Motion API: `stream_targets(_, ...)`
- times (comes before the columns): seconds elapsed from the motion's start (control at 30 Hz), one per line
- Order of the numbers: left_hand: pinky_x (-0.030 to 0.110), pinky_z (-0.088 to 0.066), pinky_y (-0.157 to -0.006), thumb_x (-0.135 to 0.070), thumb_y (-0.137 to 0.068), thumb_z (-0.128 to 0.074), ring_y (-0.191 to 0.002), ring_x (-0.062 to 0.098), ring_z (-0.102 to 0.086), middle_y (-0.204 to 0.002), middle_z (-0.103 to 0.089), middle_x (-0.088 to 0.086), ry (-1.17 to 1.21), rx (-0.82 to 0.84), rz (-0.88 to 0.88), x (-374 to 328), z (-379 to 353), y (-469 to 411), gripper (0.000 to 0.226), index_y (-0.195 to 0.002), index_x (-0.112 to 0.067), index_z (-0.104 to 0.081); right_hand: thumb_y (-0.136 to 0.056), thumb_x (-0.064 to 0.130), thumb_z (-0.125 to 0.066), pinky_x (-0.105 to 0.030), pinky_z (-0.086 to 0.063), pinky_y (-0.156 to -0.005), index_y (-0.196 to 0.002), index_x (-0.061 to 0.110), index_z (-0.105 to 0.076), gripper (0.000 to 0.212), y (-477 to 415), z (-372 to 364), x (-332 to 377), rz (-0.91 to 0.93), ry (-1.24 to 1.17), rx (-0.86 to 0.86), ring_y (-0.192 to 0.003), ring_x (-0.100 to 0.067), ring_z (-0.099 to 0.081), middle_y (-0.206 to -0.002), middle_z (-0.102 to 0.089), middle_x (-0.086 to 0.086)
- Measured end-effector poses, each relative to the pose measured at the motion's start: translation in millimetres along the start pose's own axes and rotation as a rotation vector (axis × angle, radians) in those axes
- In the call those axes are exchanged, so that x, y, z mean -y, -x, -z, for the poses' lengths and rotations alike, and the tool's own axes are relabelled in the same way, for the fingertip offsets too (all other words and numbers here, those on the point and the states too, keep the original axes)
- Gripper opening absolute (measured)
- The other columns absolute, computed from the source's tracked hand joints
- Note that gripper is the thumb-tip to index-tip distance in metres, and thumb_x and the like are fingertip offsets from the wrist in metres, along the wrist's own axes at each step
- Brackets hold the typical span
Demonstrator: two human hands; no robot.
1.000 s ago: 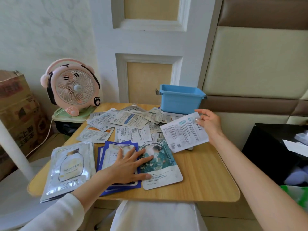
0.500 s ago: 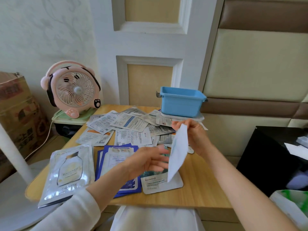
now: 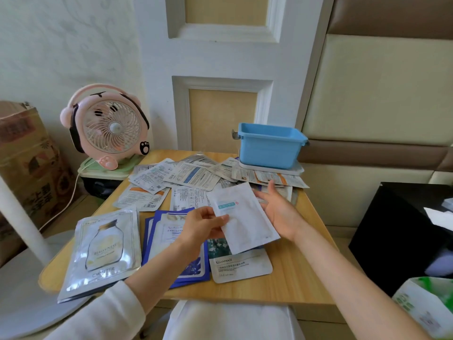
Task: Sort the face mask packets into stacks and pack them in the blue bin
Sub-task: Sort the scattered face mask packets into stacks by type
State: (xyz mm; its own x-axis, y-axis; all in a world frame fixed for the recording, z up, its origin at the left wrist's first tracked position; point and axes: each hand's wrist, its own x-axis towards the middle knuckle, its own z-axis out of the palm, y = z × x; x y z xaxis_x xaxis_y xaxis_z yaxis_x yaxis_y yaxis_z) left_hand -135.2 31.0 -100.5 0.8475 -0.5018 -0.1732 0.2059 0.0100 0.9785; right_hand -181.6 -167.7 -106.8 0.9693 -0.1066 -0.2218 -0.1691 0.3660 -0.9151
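Note:
A white face mask packet [image 3: 242,217] with a small teal label is held face up above the table. My left hand [image 3: 204,225] pinches its left edge. My right hand [image 3: 277,209] touches its right edge with fingers spread flat under it. Below lie a green and white packet [image 3: 239,263], a stack of blue-bordered packets [image 3: 171,231] and a silver bottle-print packet [image 3: 103,249]. Several loose packets [image 3: 193,175] are scattered face down across the far half of the table. The blue bin [image 3: 269,144] stands at the far right on a white lid.
A pink desk fan [image 3: 110,128] stands on a green box at the far left, its cord hanging down. A cardboard box [image 3: 27,158] is on the left. A black cabinet [image 3: 402,231] stands to the right of the wooden table [image 3: 301,273].
The right hand lifted the white packet from the far pile and flipped it from printed back to front. The left hand left the blue-bordered stack and took the packet's edge.

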Motion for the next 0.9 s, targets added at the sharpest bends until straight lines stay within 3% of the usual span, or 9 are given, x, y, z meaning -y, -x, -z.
stream_targets(0.1,0.025,-0.058,-0.063,-0.010,-0.087,-0.062,-0.079,0.016,-0.070,-0.097,-0.069,0.010,-0.188,0.042,-0.051,3,0,0,0.009,-0.090,-0.004,-0.056,-0.087,0.008,-0.061,-0.042,-0.056,-0.082,-0.126,0.007,-0.054,0.040,0,-2,-4,0.086,0.275,-0.090,-0.101,-0.032,-0.065,-0.113,-0.068,-0.013)
stream_targets(0.17,0.028,-0.055,-0.078,-0.025,-0.091,-0.057,-0.095,0.017,-0.064,-0.106,-0.066,0.002,-0.631,0.044,-0.177,9,4,-3,0.016,-0.099,-0.011,-0.058,-0.080,-0.007,-0.062,-0.036,-0.054,-0.080,-0.123,0.005,-0.056,0.045,-2,3,-4,0.137,0.466,-0.301,-0.095,-0.027,-0.064,-0.110,-0.067,-0.011)
stream_targets(0.23,0.044,-0.036,-0.104,-0.043,-0.089,-0.054,-0.127,0.022,-0.044,-0.128,-0.052,0.000,-1.168,-0.016,-0.288,21,13,-9,0.035,-0.117,-0.022,-0.054,-0.080,-0.008,-0.055,-0.035,-0.050,-0.078,-0.118,0.011,-0.058,0.042,-2,16,-2,0.169,0.691,-0.514,-0.095,-0.027,-0.061,-0.112,-0.065,-0.012)
stream_targets(0.3,0.065,-0.004,-0.108,-0.061,-0.085,-0.048,-0.144,0.028,-0.009,-0.151,-0.023,0.002,-1.481,-0.026,-0.218,29,22,-11,0.058,-0.135,-0.032,-0.039,-0.082,-0.001,-0.047,-0.034,-0.047,-0.073,-0.117,0.016,-0.057,0.040,2,31,-1,0.119,1.013,-0.646,-0.096,-0.030,-0.058,-0.111,-0.063,-0.010)
stream_targets(0.37,0.072,0.006,-0.102,-0.071,-0.081,-0.038,-0.144,0.033,0.007,-0.157,-0.003,0.003,-1.559,0.031,-0.121,36,27,-13,0.071,-0.143,-0.039,-0.023,-0.083,0.005,-0.043,-0.030,-0.043,-0.068,-0.111,0.020,-0.057,0.035,9,43,-1,0.014,1.241,-0.666,-0.095,-0.031,-0.058,-0.107,-0.062,-0.009)
stream_targets(0.47,0.073,0.000,-0.102,-0.073,-0.082,-0.028,-0.143,0.037,0.008,-0.158,0.003,0.005,-1.641,0.069,-0.076,36,26,-10,0.074,-0.146,-0.041,-0.011,-0.081,0.007,-0.051,-0.031,-0.046,-0.068,-0.095,0.014,-0.055,0.016,14,49,2,-0.119,1.374,-0.591,-0.090,-0.027,-0.058,-0.101,-0.061,-0.006)
stream_targets(0.63,0.073,-0.004,-0.103,-0.072,-0.084,-0.025,-0.143,0.039,0.007,-0.158,0.005,0.007,-1.693,0.088,-0.040,32,24,-7,0.074,-0.148,-0.040,-0.003,-0.076,0.021,-0.066,-0.034,-0.050,-0.078,-0.118,0.016,-0.047,0.046,15,46,2,-0.237,1.426,-0.551,-0.099,-0.021,-0.058,-0.113,-0.057,-0.004)
stream_targets(0.77,0.073,-0.006,-0.102,-0.071,-0.085,-0.024,-0.143,0.038,0.006,-0.158,0.004,0.007,-1.716,0.093,-0.053,32,23,-3,0.074,-0.148,-0.039,-0.002,-0.082,0.022,-0.065,-0.036,-0.042,-0.088,-0.129,0.016,-0.044,0.051,11,37,-5,0.111,1.505,-0.696,-0.119,-0.028,-0.046,-0.128,-0.049,-0.008)
stream_targets(0.9,0.073,-0.008,-0.103,-0.069,-0.086,-0.024,-0.143,0.038,0.004,-0.157,0.002,0.006,-1.715,0.091,-0.064,31,23,0,0.073,-0.148,-0.037,-0.003,-0.087,0.017,-0.062,-0.033,-0.040,-0.099,-0.122,0.017,-0.056,0.036,-3,11,-14,0.447,1.322,-0.523,-0.120,-0.022,-0.047,-0.125,-0.055,-0.004)
